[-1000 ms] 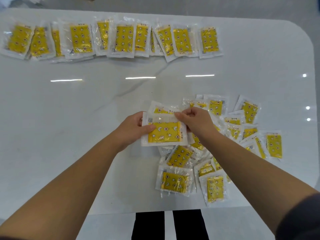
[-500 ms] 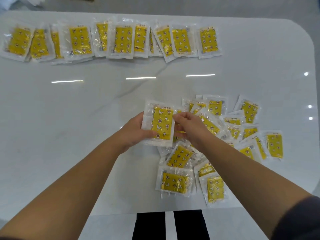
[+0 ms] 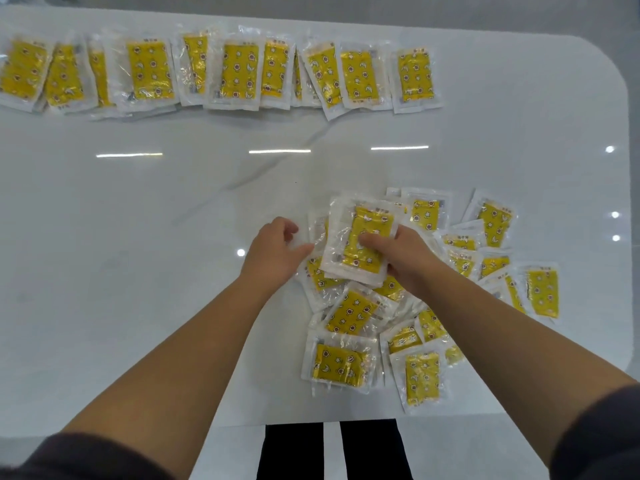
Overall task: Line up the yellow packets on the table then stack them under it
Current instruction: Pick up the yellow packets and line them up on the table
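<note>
Left hand [image 3: 273, 254] slid off packet [image 3: 372, 220]; right hand [image 3: 408, 258] thumb pinches across it

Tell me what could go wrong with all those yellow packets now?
1. The right hand grips the held packet by one side only, so its shiny plastic might slip out.
2. The loose pile overlaps messily, and the nearest packet lies close to the front edge of the table. A forearm could sweep it off.
3. The far row overlaps unevenly, so adding more might nudge it crooked.
</note>
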A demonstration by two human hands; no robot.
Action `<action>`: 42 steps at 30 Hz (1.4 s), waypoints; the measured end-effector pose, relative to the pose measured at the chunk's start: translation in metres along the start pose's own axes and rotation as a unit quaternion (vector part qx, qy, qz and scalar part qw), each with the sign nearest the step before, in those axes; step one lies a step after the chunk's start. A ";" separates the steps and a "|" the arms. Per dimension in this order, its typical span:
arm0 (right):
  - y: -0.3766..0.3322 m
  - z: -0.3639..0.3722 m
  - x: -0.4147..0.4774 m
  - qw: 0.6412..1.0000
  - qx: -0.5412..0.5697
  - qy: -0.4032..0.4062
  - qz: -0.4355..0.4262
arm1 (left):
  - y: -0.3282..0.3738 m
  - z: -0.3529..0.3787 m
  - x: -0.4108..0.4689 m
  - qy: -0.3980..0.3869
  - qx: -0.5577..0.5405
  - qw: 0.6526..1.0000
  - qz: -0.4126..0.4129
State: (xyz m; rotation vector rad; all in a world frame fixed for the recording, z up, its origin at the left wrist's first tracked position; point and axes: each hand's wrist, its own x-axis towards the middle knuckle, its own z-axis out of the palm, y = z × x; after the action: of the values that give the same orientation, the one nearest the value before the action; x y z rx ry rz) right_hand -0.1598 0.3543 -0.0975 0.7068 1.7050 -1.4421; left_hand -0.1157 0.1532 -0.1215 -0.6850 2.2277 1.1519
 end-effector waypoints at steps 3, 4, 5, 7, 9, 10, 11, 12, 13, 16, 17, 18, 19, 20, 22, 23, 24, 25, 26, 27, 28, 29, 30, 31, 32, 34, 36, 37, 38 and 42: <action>0.001 -0.013 0.003 0.999 0.046 -0.011 0.008 | 0.003 0.018 -0.001 -0.039 0.111 0.993 0.014; 0.003 -0.015 0.004 0.999 0.048 -0.013 0.009 | 0.004 0.026 -0.002 -0.042 0.167 0.985 0.015; 0.005 -0.017 0.005 0.999 0.048 -0.013 0.012 | 0.006 0.034 -0.004 -0.031 0.226 0.974 0.015; 0.011 -0.020 0.007 0.999 0.036 -0.004 0.021 | 0.008 0.045 -0.005 -0.001 0.289 0.957 0.011; 0.014 -0.022 0.010 1.000 0.012 -0.002 0.025 | 0.008 0.049 -0.005 0.009 0.253 0.967 -0.013; 0.015 -0.022 0.011 1.000 0.004 -0.004 0.024 | 0.007 0.048 -0.004 0.004 0.211 0.977 -0.030; 0.016 -0.022 0.011 1.000 -0.001 -0.005 0.023 | 0.006 0.046 -0.002 -0.008 0.170 0.984 -0.044; 0.017 -0.022 0.012 1.000 -0.004 -0.005 0.022 | 0.004 0.043 0.000 -0.022 0.138 0.989 -0.053; 0.017 -0.022 0.013 1.000 -0.006 -0.005 0.020 | 0.001 0.039 0.002 -0.037 0.116 0.991 -0.057; 0.018 -0.023 0.013 1.000 -0.011 -0.007 0.013 | -0.003 0.025 0.003 -0.070 0.101 0.991 -0.045; 0.018 -0.024 0.012 1.000 -0.009 -0.010 0.014 | -0.005 0.020 0.003 -0.073 0.089 0.992 -0.043; 0.018 -0.024 0.013 1.000 -0.002 -0.013 0.015 | -0.007 0.016 0.002 -0.073 0.064 0.994 -0.044; 0.018 -0.024 0.012 1.000 0.004 -0.015 0.018 | -0.009 0.011 0.000 -0.068 0.031 0.996 -0.046; 0.018 -0.025 0.012 0.999 0.013 -0.019 0.022 | -0.012 0.008 -0.001 -0.062 -0.005 0.997 -0.048; 0.016 -0.025 0.012 0.999 0.033 -0.025 0.033 | -0.017 0.000 -0.003 -0.045 -0.073 0.995 -0.051; 0.016 -0.025 0.012 0.998 0.042 -0.029 0.039 | -0.019 -0.003 -0.003 -0.035 -0.102 0.993 -0.054; 0.016 -0.025 0.013 0.997 0.048 -0.032 0.044 | -0.021 -0.007 -0.003 -0.026 -0.127 0.990 -0.061; 0.016 -0.025 0.013 0.997 0.055 -0.036 0.048 | -0.023 -0.011 -0.003 -0.022 -0.158 0.984 -0.074; 0.015 -0.024 0.013 0.996 0.059 -0.039 0.051 | -0.027 -0.013 -0.003 -0.030 -0.199 0.975 -0.090; 0.014 -0.023 0.013 0.995 0.064 -0.045 0.055 | -0.031 -0.016 -0.002 -0.046 -0.236 0.965 -0.107; 0.013 -0.021 0.013 0.994 0.072 -0.052 0.058 | -0.033 -0.019 -0.002 -0.066 -0.262 0.956 -0.118; 0.012 -0.019 0.013 0.992 0.087 -0.062 0.064 | -0.035 -0.022 -0.003 -0.085 -0.279 0.949 -0.123; 0.010 -0.016 0.012 0.989 0.107 -0.076 0.071 | -0.037 -0.025 -0.004 -0.102 -0.289 0.944 -0.122; 0.008 -0.013 0.012 0.984 0.131 -0.091 0.079 | -0.039 -0.026 -0.005 -0.116 -0.293 0.941 -0.122; 0.006 -0.010 0.012 0.979 0.154 -0.104 0.085 | -0.038 -0.027 -0.005 -0.127 -0.293 0.940 -0.121; 0.004 -0.002 0.012 0.971 0.183 -0.129 0.088 | -0.037 -0.030 -0.008 -0.143 -0.285 0.940 -0.117; 0.003 0.006 0.014 0.969 0.180 -0.147 0.089 | -0.035 -0.031 -0.010 -0.160 -0.264 0.945 -0.107; 0.002 0.010 0.014 0.969 0.173 -0.154 0.090 | -0.033 -0.032 -0.011 -0.171 -0.248 0.949 -0.097; 0.002 0.014 0.014 0.968 0.169 -0.160 0.092 | -0.030 -0.033 -0.012 -0.182 -0.231 0.952 -0.086; -0.001 0.024 0.013 0.966 0.170 -0.177 0.088 | -0.022 -0.038 -0.013 -0.209 -0.183 0.959 -0.060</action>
State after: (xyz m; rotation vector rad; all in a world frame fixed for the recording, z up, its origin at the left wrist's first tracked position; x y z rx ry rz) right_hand -0.1627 0.3300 -0.1097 0.7100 1.1095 -1.6374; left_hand -0.1004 0.1132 -0.1065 -0.6363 1.6175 1.5057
